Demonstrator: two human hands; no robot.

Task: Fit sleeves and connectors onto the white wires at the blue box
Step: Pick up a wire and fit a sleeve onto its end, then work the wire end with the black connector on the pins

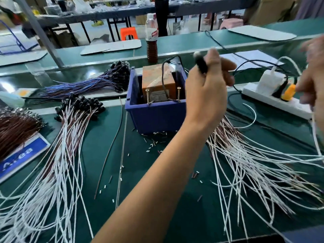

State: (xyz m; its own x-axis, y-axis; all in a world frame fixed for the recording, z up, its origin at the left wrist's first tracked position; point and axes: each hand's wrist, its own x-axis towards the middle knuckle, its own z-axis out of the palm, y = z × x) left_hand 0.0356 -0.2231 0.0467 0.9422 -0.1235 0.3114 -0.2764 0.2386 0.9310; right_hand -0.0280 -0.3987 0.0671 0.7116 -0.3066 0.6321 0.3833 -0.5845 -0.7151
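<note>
Head view puts the blue box at the middle of my green bench, holding an orange-brown block with two brass screws upright at its front edge. My left hand hangs over the box's right side, fingers curled around a black connector whose tip is blurred. My right hand sits at the frame's right edge, smeared by motion and partly cut off; I cannot tell how its fingers lie, though a white wire trails down just below it. Loose white wires fan out right of the box, and a second bundle ending in black connectors lies left. Small cut sleeve pieces scatter before the box. Behind right rests a white power strip.
</note>
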